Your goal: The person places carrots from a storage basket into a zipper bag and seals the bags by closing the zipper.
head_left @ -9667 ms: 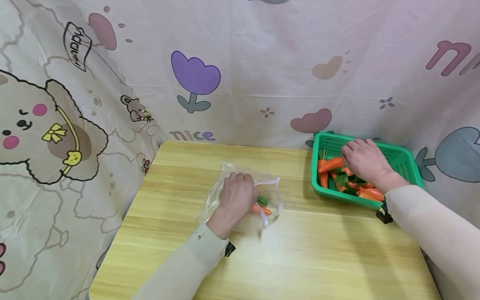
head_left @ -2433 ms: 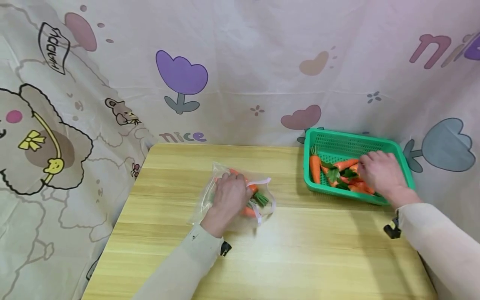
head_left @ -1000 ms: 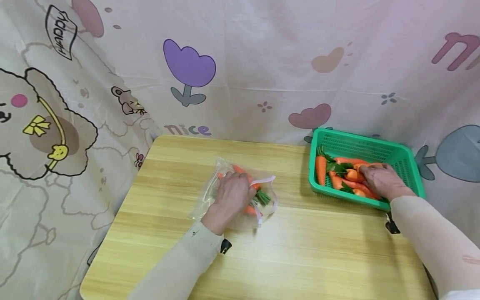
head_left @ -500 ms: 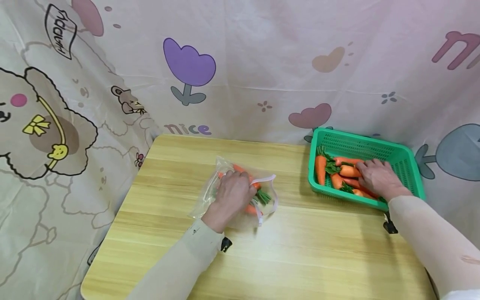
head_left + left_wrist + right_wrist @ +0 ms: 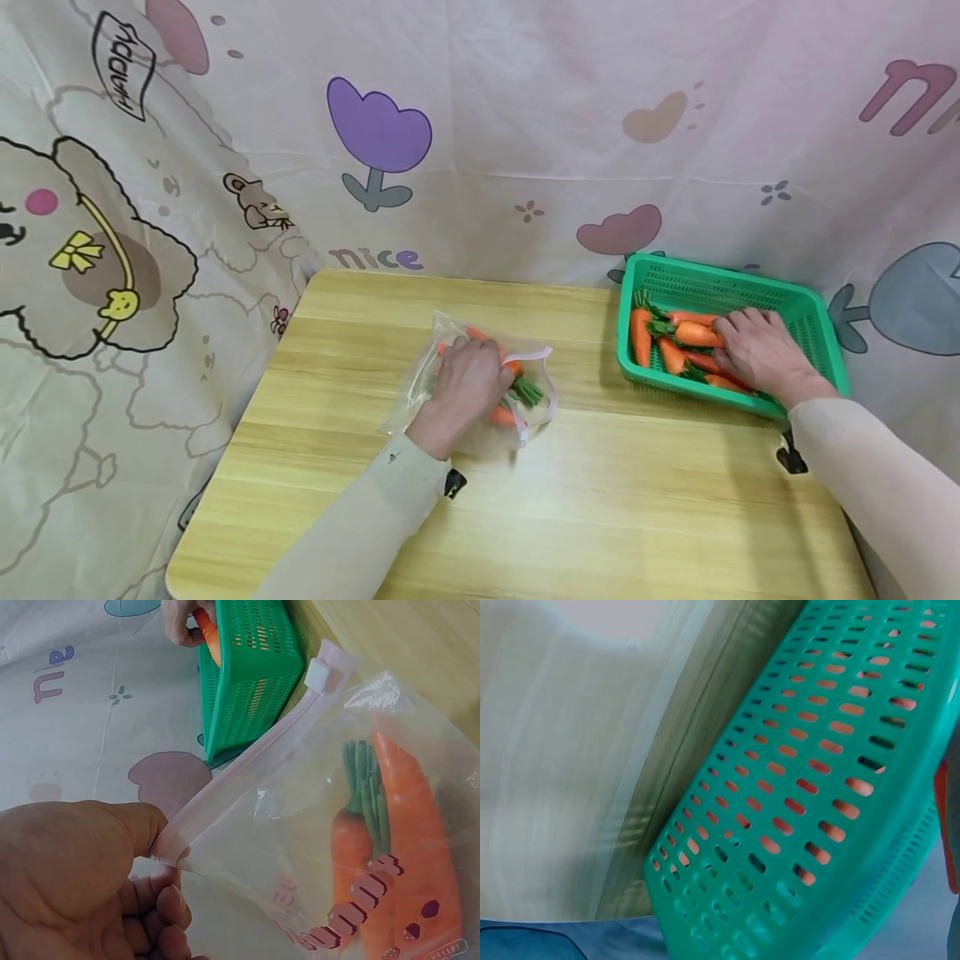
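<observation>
My left hand (image 5: 468,387) pinches the pale zip edge of a clear zip bag (image 5: 255,802) between thumb and fingers. Inside the bag lie several orange carrots (image 5: 411,840), some with short green stalks (image 5: 528,392). My right hand (image 5: 761,350) reaches into the green plastic basket (image 5: 723,292), its fingers curled at the blunt end of a carrot (image 5: 699,334). In the left wrist view that hand also appears above the basket wall, gripping an orange carrot (image 5: 207,634). The right wrist view shows mostly the slotted basket wall, with the hand itself largely hidden.
Several more carrots (image 5: 641,337) with green tops lie in the basket. The basket stands at the back right of the wooden table (image 5: 585,500). A patterned cloth (image 5: 495,125) hangs close behind the table.
More carrots show in the bag than in the oldest frame. My right hand has shifted among the basket's carrots, and one now lies against its fingers. The left hand keeps its place on the bag.
</observation>
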Demonstrator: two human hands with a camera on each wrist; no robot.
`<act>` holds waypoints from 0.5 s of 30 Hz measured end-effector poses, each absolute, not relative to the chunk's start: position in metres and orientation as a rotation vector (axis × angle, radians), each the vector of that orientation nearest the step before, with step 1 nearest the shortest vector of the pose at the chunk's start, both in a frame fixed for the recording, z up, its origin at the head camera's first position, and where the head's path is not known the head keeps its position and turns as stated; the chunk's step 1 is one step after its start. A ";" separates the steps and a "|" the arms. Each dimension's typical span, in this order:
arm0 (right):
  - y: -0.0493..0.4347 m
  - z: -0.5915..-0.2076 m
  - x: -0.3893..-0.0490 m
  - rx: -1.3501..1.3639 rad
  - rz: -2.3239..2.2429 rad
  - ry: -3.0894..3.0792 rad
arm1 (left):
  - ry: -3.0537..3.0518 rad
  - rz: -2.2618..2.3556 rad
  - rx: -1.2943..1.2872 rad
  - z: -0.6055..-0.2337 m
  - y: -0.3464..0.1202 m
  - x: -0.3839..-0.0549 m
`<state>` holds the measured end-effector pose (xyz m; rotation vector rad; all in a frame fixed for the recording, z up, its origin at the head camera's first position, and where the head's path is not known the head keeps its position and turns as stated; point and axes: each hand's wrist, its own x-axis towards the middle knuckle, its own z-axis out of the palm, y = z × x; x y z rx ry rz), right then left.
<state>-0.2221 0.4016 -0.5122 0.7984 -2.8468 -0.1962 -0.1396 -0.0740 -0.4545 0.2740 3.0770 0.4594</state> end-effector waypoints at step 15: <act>0.386 -0.485 -0.201 0.769 -0.167 -2.708 | 3.092 0.468 0.325 -0.448 -0.074 -0.139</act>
